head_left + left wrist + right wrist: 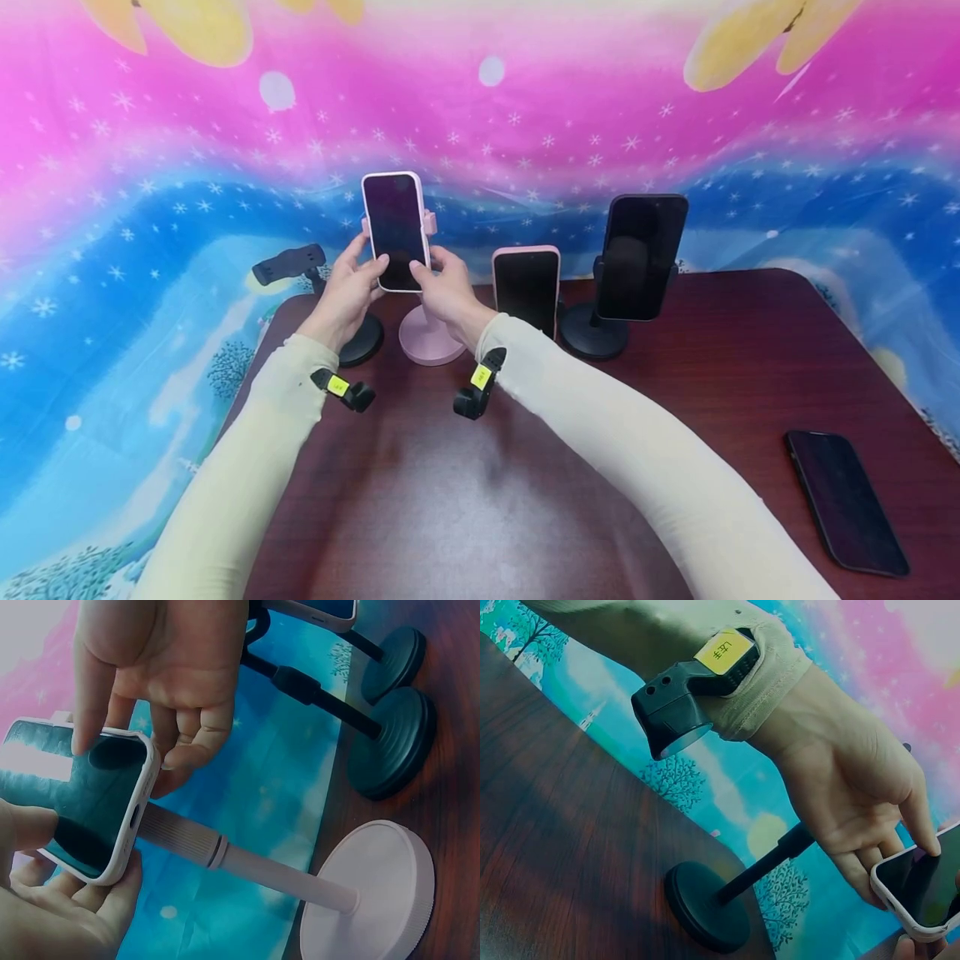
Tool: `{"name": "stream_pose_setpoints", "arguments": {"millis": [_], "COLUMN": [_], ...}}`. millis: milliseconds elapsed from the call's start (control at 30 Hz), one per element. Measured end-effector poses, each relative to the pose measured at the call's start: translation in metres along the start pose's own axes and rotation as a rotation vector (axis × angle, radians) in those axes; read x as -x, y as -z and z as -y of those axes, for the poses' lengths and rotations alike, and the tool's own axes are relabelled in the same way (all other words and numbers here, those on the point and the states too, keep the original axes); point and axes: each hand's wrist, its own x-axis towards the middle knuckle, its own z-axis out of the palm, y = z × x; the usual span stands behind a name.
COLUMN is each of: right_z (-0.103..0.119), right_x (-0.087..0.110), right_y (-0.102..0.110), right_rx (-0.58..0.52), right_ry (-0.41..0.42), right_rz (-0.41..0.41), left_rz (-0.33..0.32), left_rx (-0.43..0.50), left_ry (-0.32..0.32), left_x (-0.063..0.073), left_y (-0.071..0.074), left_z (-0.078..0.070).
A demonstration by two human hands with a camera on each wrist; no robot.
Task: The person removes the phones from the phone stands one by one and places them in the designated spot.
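A smartphone in a white case (395, 225) stands upright, screen facing me, at the top of a pink phone stand (431, 342). The left hand (347, 287) holds its lower left edge, thumb on the screen and fingers behind. On the opposite edge the right hand (448, 287) grips it the same way. Seen from the left wrist, the phone's lower end (112, 795) lies between both thumbs, above the pink post (277, 874). The right wrist view shows the left hand (847, 772) at the phone's edge (900, 907). Pink clamp parts show beside the phone; its back is hidden.
Left of the hands is a black stand with a bare holder (288, 265). To the right are a pink-edged phone (527, 287) and a black phone (645, 258) on a black stand (592, 333). Another black phone (847, 502) lies flat at the table's right (712, 400).
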Motion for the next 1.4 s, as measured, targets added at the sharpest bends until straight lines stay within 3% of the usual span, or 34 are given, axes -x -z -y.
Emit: {"name": "stream_pose_setpoints", "arguments": {"millis": [200, 533, 867, 1133, 1400], "right_z": [-0.002, -0.006, -0.009, -0.01, -0.007], "right_x": [0.0, 0.0, 0.002, 0.007, 0.02], "right_y": [-0.002, -0.002, 0.0, 0.004, 0.004], "right_rx": [-0.007, -0.049, 0.0, -0.041, -0.018], "right_ry": [-0.007, 0.025, 0.046, 0.095, 0.208], "right_rz": [-0.021, -0.045, -0.055, -0.065, -0.028], "left_rz": [-0.005, -0.046, -0.076, -0.046, -0.021], "left_rx": [-0.002, 0.01, -0.016, -0.04, -0.052], "left_ry": [0.006, -0.041, -0.079, -0.13, -0.203], "left_x": [-0.001, -0.001, 0.006, 0.012, 0.026], "left_y": [0.001, -0.001, -0.002, -0.003, 0.001], "left_z": [0.0, 0.0, 0.001, -0.003, -0.008]}}
